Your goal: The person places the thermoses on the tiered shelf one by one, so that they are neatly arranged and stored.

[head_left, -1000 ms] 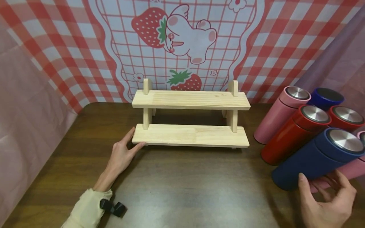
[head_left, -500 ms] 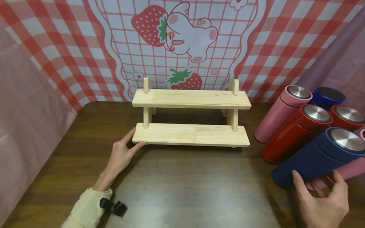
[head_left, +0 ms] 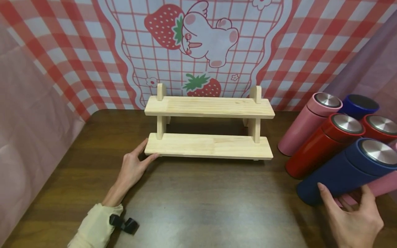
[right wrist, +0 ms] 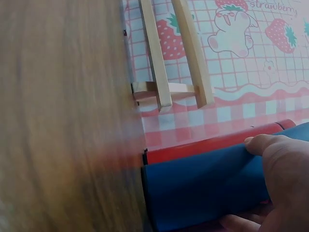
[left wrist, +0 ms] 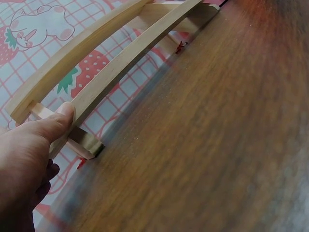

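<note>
A two-tier wooden display rack stands on the brown table in the head view. My left hand holds the left end of its lower board. In the left wrist view the thumb lies against the board's edge, with the other fingers mostly out of sight behind. At the right, my right hand grips the lower half of an upright dark blue thermos flask. Its thumb lies on one side of the flask and fingers reach round the other, as the right wrist view shows. The flask has a steel-topped lid.
Close around the blue flask stand more thermos flasks: a red one, a pink one, a second red one and a bright blue one. Another pink flask is partly hidden. Behind the rack hangs a checked strawberry cloth.
My right hand has shifted left and its thumb lies further across the blue flask. The left hand stays on the rack. The head view has drifted slightly.
</note>
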The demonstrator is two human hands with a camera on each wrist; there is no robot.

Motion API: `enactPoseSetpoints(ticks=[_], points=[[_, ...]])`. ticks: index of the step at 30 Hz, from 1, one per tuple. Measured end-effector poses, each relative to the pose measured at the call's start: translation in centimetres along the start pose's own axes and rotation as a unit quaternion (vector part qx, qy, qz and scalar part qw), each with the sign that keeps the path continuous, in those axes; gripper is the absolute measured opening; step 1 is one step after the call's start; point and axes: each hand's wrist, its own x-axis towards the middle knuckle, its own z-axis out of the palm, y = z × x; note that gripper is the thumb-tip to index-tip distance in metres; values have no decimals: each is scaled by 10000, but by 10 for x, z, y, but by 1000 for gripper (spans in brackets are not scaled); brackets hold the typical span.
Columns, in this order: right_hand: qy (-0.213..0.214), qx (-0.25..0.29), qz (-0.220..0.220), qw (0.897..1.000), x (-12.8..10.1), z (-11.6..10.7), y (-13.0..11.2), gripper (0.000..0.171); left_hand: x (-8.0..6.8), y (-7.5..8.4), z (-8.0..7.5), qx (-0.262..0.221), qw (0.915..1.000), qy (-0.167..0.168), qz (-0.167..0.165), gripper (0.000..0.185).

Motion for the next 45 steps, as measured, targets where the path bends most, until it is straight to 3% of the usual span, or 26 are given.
enactPoseSetpoints(ticks=[18, 31, 41, 45], points=[[22, 298, 453, 9985, -2, 0, -5, 64, 0, -2, -1, -35, 10000, 3, 11, 71], [-132, 792, 175, 9966, -1, -1, -21, 64, 0, -2, -1, -34, 10000, -24, -55, 70], [-505, 721, -824, 9927, 9, -3, -30, 57, 2, -1, 0, -15, 10000, -24, -30, 70], [-630, 980, -778, 9901, 14, 1, -37, 59, 2, -1, 0, 18, 10000, -22, -26, 70]])
